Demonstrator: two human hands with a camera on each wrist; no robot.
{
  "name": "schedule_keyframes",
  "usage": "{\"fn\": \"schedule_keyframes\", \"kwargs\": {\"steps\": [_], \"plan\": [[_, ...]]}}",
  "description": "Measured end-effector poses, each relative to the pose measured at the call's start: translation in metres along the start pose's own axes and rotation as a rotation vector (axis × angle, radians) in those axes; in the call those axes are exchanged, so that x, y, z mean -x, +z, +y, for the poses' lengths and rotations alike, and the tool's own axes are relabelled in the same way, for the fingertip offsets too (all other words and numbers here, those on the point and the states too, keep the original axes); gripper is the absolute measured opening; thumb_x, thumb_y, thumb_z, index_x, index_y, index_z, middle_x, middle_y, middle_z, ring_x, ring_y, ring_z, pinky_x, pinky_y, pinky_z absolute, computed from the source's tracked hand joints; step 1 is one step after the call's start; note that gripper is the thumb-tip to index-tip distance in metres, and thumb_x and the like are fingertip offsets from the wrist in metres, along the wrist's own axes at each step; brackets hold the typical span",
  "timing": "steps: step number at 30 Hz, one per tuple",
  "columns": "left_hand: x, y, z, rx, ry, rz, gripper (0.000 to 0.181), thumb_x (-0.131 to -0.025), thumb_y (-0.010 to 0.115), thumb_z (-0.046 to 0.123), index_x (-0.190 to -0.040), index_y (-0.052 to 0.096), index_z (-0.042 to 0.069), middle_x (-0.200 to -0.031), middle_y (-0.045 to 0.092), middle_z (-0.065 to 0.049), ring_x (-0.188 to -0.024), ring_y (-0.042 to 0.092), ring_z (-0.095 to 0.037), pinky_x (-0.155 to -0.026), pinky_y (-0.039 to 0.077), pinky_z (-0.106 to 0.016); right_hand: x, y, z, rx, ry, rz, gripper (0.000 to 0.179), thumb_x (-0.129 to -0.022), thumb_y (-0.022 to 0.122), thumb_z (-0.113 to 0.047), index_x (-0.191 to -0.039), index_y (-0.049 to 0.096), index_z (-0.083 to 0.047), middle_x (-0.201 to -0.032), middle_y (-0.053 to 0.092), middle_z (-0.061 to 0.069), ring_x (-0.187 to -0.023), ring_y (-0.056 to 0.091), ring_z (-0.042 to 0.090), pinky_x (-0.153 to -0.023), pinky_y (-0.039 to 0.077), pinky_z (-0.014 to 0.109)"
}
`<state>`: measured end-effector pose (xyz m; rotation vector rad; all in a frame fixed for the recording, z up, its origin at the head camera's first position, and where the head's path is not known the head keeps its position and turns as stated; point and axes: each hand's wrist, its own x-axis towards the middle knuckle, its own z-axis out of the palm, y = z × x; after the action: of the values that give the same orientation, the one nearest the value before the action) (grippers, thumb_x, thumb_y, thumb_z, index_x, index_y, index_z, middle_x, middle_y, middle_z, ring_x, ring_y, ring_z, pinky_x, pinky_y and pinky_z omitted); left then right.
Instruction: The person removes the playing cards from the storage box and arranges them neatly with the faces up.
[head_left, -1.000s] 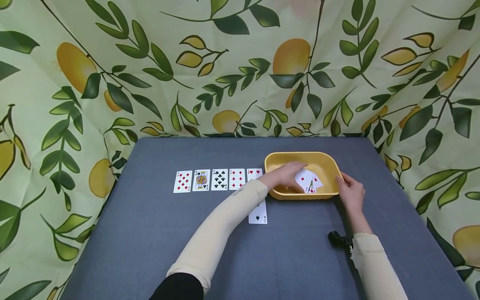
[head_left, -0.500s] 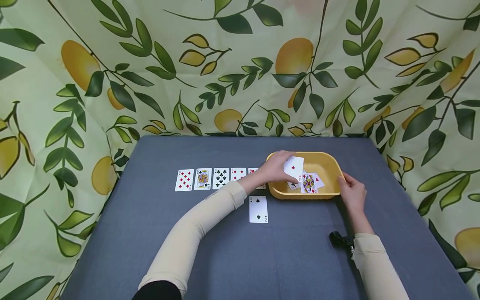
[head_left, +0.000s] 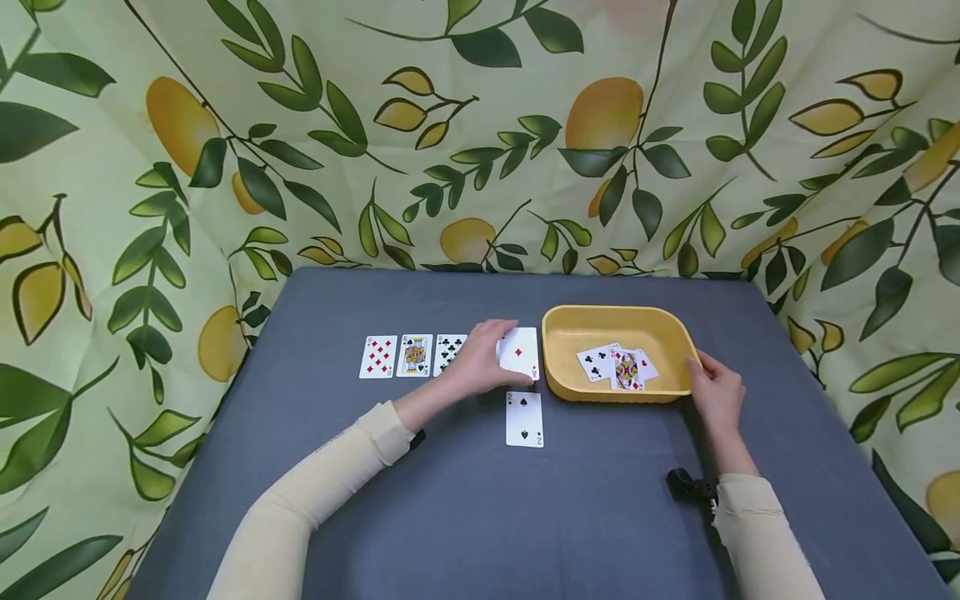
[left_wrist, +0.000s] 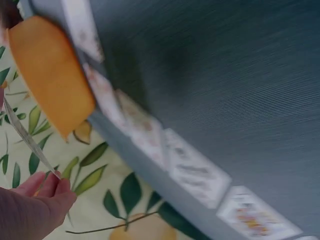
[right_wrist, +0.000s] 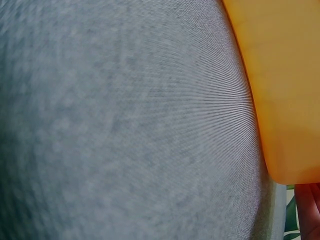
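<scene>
Leafy fruit-print cloth (head_left: 420,50) behind, grey tabletop (head_left: 585,508) below. Left hand (head_left: 478,362) pinches single-diamond card (head_left: 519,352) by opposite edges; many-diamond card (head_left: 378,357), king (head_left: 416,356) and partly covered club card (head_left: 447,349) lined up left of that grip, two of spades (head_left: 524,419) lying just on its near side. Right hand (head_left: 717,390) grips yellow tray (head_left: 652,327) by its right end; tray sits between the two grips, three visible cards (head_left: 625,370) lying inside it.

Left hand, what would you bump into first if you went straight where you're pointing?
Probably the yellow tray. The left hand points at its side, with the card out front. The height is unclear, so it might pass over.
</scene>
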<state>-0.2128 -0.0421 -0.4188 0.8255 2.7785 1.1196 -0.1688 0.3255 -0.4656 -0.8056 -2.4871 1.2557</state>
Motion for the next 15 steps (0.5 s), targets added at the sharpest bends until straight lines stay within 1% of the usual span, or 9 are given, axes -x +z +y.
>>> {"fn": "schedule_keyframes", "kwargs": {"steps": [5,8,11,15], "plan": [[0.034,-0.001,-0.017,-0.003,-0.006,0.003,0.093,-0.065,0.091,0.034,-0.139,0.047,-0.003,-0.137,0.052,-0.018,-0.13,0.043,-0.032,-0.11,0.033,-0.043,-0.002,0.0,0.002,0.008,0.012,-0.003,0.05,-0.098,0.049,-0.041,-0.138,0.056,-0.012,-0.128,0.062,0.014,-0.08,0.053,-0.008,-0.062,0.041,0.003],[0.049,0.0,-0.024,0.008,-0.006,0.007,0.092,-0.065,0.091,0.033,-0.137,0.048,-0.005,-0.135,0.052,-0.019,-0.129,0.044,-0.034,-0.109,0.034,-0.045,-0.002,0.001,0.002,0.006,0.026,-0.005,0.049,-0.098,0.05,-0.041,-0.138,0.056,-0.013,-0.129,0.061,0.013,-0.08,0.054,-0.008,-0.063,0.042,0.003],[0.06,0.002,-0.029,0.004,-0.003,0.012,0.092,-0.065,0.091,0.034,-0.137,0.049,-0.004,-0.133,0.053,-0.019,-0.127,0.045,-0.034,-0.108,0.035,-0.044,-0.003,0.002,0.002,0.009,0.035,-0.006,0.05,-0.098,0.049,-0.041,-0.139,0.055,-0.014,-0.131,0.06,0.013,-0.086,0.059,0.0,-0.065,0.045,0.005],[0.069,0.008,-0.033,-0.021,0.016,0.019,0.09,-0.064,0.091,0.033,-0.135,0.05,-0.006,-0.131,0.055,-0.02,-0.125,0.046,-0.035,-0.107,0.036,-0.045,-0.004,0.002,0.002,0.015,0.043,-0.006,0.05,-0.098,0.048,-0.042,-0.14,0.054,-0.014,-0.132,0.06,0.011,-0.096,0.061,0.009,-0.068,0.047,0.007]]}}
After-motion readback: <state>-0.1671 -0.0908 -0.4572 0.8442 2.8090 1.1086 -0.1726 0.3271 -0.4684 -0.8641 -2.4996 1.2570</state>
